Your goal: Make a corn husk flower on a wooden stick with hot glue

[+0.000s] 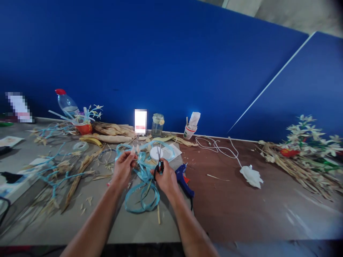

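Observation:
My right hand is wrapped round the dark handles of a pair of scissors, whose blades point up and away from me. Left of it, my left hand is closed in a pinch on a small pale petal-like piece. Light blue ribbon lies in loops between and below both hands. Beyond the scissors is a white round disc. A blue glue gun lies just right of my right hand.
Blue-wrapped stems with pale flowers and dried husks spread over the left side. A jar, a paper cup and a lit phone stand behind. A white cable and flower bunch lie right.

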